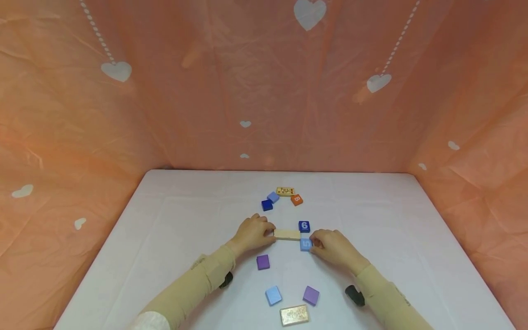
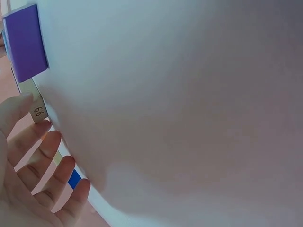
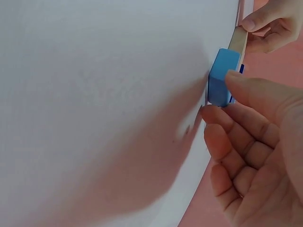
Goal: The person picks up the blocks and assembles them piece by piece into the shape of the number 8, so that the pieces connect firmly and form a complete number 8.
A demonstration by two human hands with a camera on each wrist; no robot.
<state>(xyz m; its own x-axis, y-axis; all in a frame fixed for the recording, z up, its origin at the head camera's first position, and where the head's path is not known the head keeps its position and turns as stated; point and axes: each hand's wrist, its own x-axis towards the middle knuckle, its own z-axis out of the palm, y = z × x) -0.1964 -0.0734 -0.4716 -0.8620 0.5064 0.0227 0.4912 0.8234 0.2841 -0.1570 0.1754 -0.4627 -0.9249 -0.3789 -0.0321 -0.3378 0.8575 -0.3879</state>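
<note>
On the white table, my left hand point(image 1: 252, 233) pinches the left end of a pale wooden block point(image 1: 287, 234) between thumb and forefinger. Close up in the left wrist view, that block's end point(image 2: 39, 112) bears the printed digits 66. At the block's right end, my right hand point(image 1: 335, 247) pinches a light blue number tile point(image 1: 305, 244) marked 5; its thumb rests on the tile's edge. Just above, a dark blue tile point(image 1: 304, 226) with a 6 or 9 lies by the same end. A purple tile point(image 1: 263, 262) sits below the left hand.
Farther back lie a gold patterned block point(image 1: 285, 191), an orange tile point(image 1: 297, 200), a periwinkle tile point(image 1: 273, 197) and a blue tile point(image 1: 266, 205). Nearer are a light blue tile point(image 1: 273, 296), a violet tile point(image 1: 311, 296) and a gold block point(image 1: 294, 316). Orange cloth point(image 1: 280, 137) surrounds the table.
</note>
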